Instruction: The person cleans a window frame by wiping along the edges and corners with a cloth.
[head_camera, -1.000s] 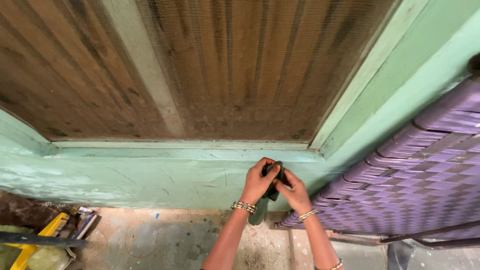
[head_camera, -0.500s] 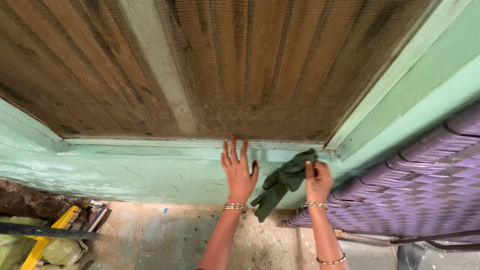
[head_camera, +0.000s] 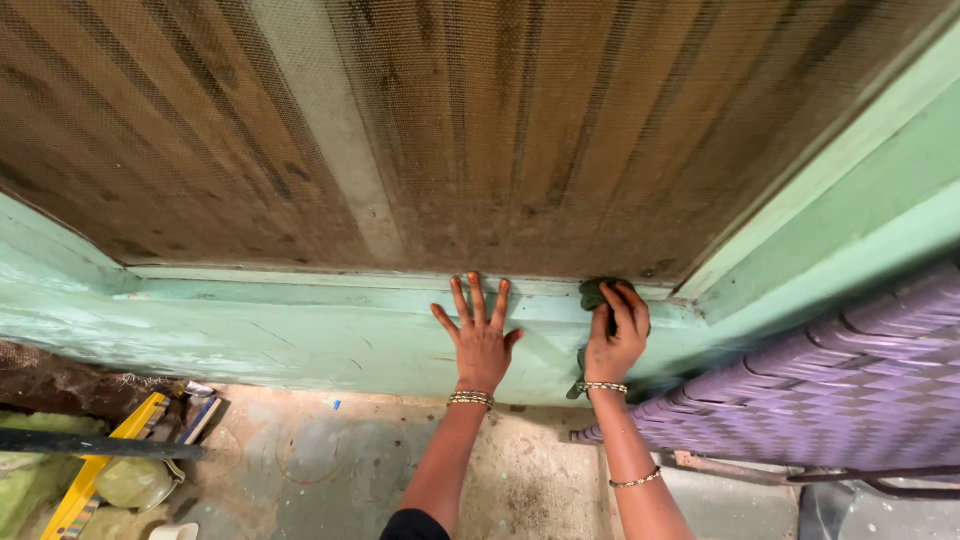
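Green cloth (head_camera: 592, 294) is the thing in play, bunched small under the right hand (head_camera: 615, 335) and pressed to the ledge (head_camera: 300, 300) of the pale green wall, right at the corner where the frame turns upward. Nearest the camera, both forearms rise over the stained concrete floor (head_camera: 380, 470), beaded bangles on each wrist. Left of the arms and below the ledge lies a yellow-handled tool (head_camera: 90, 470) among some clutter. Right of the arms, a purple woven cot (head_camera: 830, 390) leans against the wall. Up at the ledge, the hands sit apart: the left hand (head_camera: 480, 335) is flat, fingers spread, palm against the wall just under the ledge (holding nothing), while the right is closed over the cloth, a bit of fabric trailing down past the wrist. Beyond the ledge rises the dusty mesh screen (head_camera: 520, 130) over brown wooden boards.
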